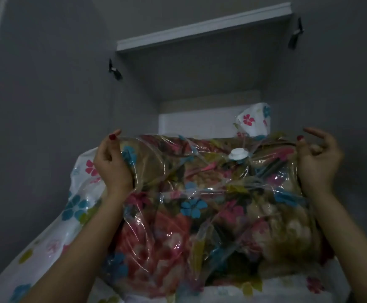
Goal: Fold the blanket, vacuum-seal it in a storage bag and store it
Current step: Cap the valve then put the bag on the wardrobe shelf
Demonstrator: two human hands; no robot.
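Nearest the camera, two bare forearms reach up and forward on either side of a storage bag (200, 204), a clear plastic sack printed with blue, pink and green flowers. Through its wrinkled film shows the blanket (167, 241), folded and pressed flat, in red, pink and tan patches. The bag's loose white edge hangs down at the lower left and along the bottom.

The left hand (110, 162) pinches the bag's upper left edge, thumb and fingers curled round the plastic. The right hand (318, 158) holds the upper right edge with its thumb against the film, while its other fingers curl loosely above.

Between the hands, near the bag's top, sits a round white valve cap (239, 155).

Beyond, the bag's far corner pokes up at the mouth of a high cupboard compartment (200, 88) with grey walls. A white shelf edge (195, 125) shows just behind the bag. Dark hinges (114, 69) sit at either side of the opening, and a white top panel (204, 27) caps it.
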